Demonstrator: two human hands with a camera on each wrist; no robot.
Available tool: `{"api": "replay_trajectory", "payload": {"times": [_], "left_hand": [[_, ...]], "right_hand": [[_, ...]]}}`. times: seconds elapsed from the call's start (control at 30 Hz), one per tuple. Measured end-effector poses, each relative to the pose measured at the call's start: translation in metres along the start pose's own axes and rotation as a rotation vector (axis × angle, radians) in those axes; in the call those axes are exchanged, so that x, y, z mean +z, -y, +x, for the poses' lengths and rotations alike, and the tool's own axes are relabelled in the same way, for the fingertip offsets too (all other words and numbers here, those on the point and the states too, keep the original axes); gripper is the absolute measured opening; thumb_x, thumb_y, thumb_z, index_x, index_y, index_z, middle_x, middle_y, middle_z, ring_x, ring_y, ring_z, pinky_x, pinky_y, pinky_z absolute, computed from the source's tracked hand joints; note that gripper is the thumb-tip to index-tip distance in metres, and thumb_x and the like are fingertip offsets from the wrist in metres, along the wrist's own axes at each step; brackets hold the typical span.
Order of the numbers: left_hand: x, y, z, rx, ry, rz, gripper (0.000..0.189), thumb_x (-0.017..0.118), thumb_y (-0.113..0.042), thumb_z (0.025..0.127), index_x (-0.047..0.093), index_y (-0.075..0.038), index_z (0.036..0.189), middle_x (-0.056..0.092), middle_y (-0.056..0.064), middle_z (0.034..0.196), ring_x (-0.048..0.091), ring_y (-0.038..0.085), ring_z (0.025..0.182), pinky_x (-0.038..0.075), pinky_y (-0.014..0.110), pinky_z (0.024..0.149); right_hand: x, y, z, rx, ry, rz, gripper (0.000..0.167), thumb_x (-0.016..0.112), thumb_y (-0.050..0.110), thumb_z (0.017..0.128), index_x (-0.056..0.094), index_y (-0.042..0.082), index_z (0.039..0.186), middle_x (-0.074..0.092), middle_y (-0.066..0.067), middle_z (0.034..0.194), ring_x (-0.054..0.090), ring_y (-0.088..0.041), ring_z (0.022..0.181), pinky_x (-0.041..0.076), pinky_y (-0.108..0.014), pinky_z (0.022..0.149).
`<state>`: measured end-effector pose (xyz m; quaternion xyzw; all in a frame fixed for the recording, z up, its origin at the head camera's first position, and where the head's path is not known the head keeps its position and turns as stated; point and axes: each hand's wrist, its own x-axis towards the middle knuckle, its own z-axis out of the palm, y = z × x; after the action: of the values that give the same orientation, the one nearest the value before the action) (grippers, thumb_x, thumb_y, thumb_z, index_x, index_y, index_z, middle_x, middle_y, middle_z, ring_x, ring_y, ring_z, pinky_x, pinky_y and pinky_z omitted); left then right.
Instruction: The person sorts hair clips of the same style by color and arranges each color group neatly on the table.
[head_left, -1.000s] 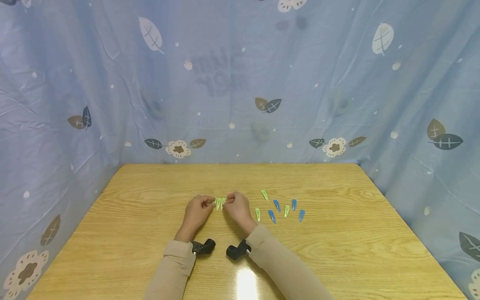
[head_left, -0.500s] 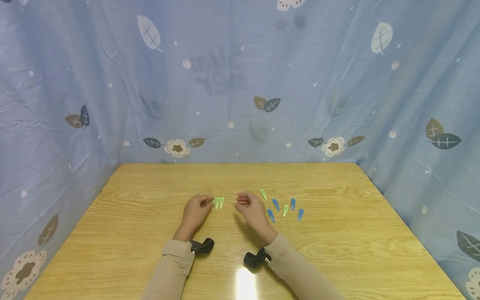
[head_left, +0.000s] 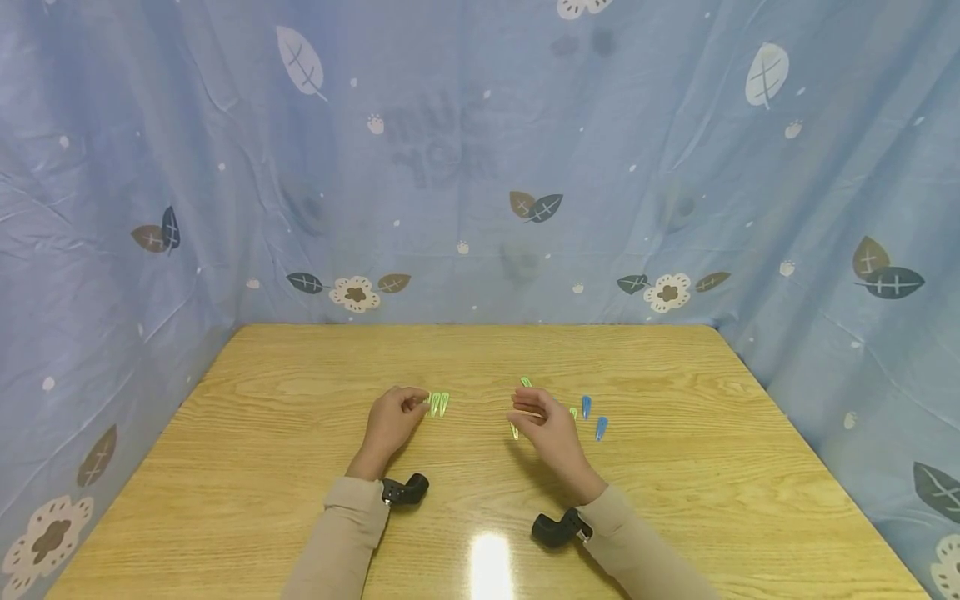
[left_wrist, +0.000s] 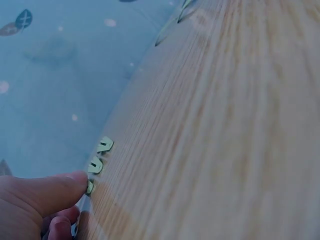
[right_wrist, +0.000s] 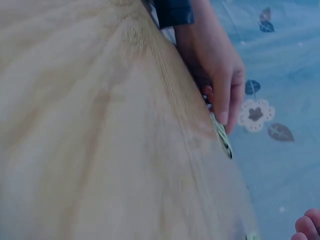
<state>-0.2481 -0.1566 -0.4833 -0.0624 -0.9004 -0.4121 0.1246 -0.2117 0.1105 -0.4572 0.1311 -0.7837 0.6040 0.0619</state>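
In the head view, green snap hair clips (head_left: 444, 404) lie side by side in a short row on the table. My left hand (head_left: 392, 423) is at the row's left end, thumb and index finger closing on the leftmost green hair clip (left_wrist: 90, 187). The left wrist view shows the thumb tip right against that clip; the index finger is hidden. Farther right, my right hand (head_left: 553, 429) hovers with curved fingers and a gap between thumb and fingertips, holding nothing. Below its thumb lies another green hair clip (head_left: 514, 432), and one more green clip (head_left: 527, 382) shows beyond the fingertips.
Right of my right hand lie two blue hair clips (head_left: 587, 407) and a partly covered green one (head_left: 573, 412). That hand hides other blue clips. The wooden table (head_left: 300, 358) ends at a blue patterned curtain (head_left: 465, 167) at the back and sides.
My right hand has left the right end of the green row and moved right, over the scattered clips, covering some. My left hand stays at the row's left end.
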Motion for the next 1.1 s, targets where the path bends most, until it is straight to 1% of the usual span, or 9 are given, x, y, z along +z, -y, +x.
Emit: {"api": "replay_trajectory", "payload": {"times": [0.13,0.23,0.4,0.5,0.6,0.7,0.8,0.87,1.1], "left_hand": [[0.001,-0.001,0.000,0.011,0.002,-0.003,0.020,0.073,-0.012,0.085,0.073,-0.003,0.102,0.056,0.002,0.077,0.048,0.015,0.067,0.041,0.029,0.061],[0.001,-0.001,0.000,0.007,0.005,-0.008,0.020,0.073,-0.013,0.085,0.073,-0.003,0.102,0.056,0.002,0.077,0.049,0.015,0.068,0.042,0.029,0.062],[0.000,-0.001,0.000,-0.010,0.002,-0.011,0.020,0.072,-0.014,0.086,0.073,-0.004,0.103,0.057,0.002,0.078,0.049,0.015,0.069,0.042,0.030,0.063],[-0.001,-0.001,-0.001,-0.013,0.004,-0.011,0.020,0.071,-0.015,0.087,0.073,-0.004,0.104,0.056,0.002,0.079,0.049,0.016,0.070,0.042,0.030,0.064],[0.000,0.000,-0.002,-0.011,0.007,-0.005,0.020,0.071,-0.015,0.087,0.073,-0.004,0.104,0.056,0.002,0.078,0.049,0.016,0.070,0.042,0.030,0.063],[0.001,0.000,-0.002,-0.003,0.004,-0.003,0.020,0.072,-0.014,0.086,0.073,-0.004,0.103,0.055,0.002,0.077,0.049,0.016,0.069,0.042,0.030,0.063],[0.001,0.000,-0.001,0.007,0.006,0.000,0.020,0.072,-0.014,0.086,0.073,-0.003,0.103,0.056,0.001,0.077,0.049,0.016,0.068,0.042,0.030,0.062],[0.000,-0.002,-0.001,0.003,0.012,0.000,0.021,0.072,-0.014,0.086,0.073,-0.004,0.104,0.056,0.002,0.078,0.049,0.016,0.069,0.042,0.030,0.062],[-0.002,-0.002,0.000,0.001,0.013,0.003,0.021,0.073,-0.013,0.086,0.073,-0.003,0.104,0.057,0.003,0.078,0.050,0.016,0.069,0.042,0.030,0.063]], "right_hand": [[-0.016,-0.006,-0.009,-0.012,-0.022,-0.043,0.041,0.067,0.008,0.090,0.053,-0.008,0.125,0.058,-0.024,0.121,0.057,-0.037,0.112,0.050,-0.036,0.091],[-0.027,-0.011,-0.015,-0.010,-0.058,-0.077,0.039,0.067,0.006,0.089,0.054,-0.008,0.124,0.059,-0.023,0.119,0.058,-0.037,0.111,0.050,-0.034,0.090],[-0.040,-0.018,-0.020,-0.020,-0.160,-0.144,0.038,0.069,0.001,0.087,0.056,-0.010,0.120,0.062,-0.024,0.114,0.061,-0.039,0.105,0.052,-0.031,0.086],[-0.046,-0.021,-0.022,0.003,-0.219,-0.185,0.037,0.069,-0.001,0.085,0.056,-0.011,0.119,0.063,-0.025,0.112,0.062,-0.038,0.103,0.052,-0.031,0.084],[-0.049,-0.023,-0.023,0.055,-0.263,-0.224,0.037,0.069,-0.002,0.084,0.057,-0.011,0.118,0.063,-0.025,0.111,0.063,-0.037,0.102,0.053,-0.031,0.083],[-0.050,-0.025,-0.025,0.083,-0.289,-0.265,0.035,0.069,-0.003,0.084,0.057,-0.011,0.117,0.063,-0.025,0.109,0.064,-0.037,0.100,0.053,-0.033,0.083],[-0.051,-0.025,-0.025,0.107,-0.304,-0.313,0.034,0.068,-0.002,0.084,0.058,-0.010,0.115,0.064,-0.024,0.107,0.065,-0.036,0.097,0.054,-0.035,0.080],[-0.050,-0.024,-0.024,0.122,-0.307,-0.342,0.033,0.068,-0.001,0.084,0.058,-0.010,0.115,0.065,-0.023,0.106,0.065,-0.035,0.096,0.054,-0.036,0.079],[-0.047,-0.023,-0.019,0.157,-0.315,-0.391,0.033,0.068,0.001,0.084,0.059,-0.010,0.114,0.065,-0.022,0.103,0.066,-0.033,0.094,0.054,-0.037,0.077]]}}
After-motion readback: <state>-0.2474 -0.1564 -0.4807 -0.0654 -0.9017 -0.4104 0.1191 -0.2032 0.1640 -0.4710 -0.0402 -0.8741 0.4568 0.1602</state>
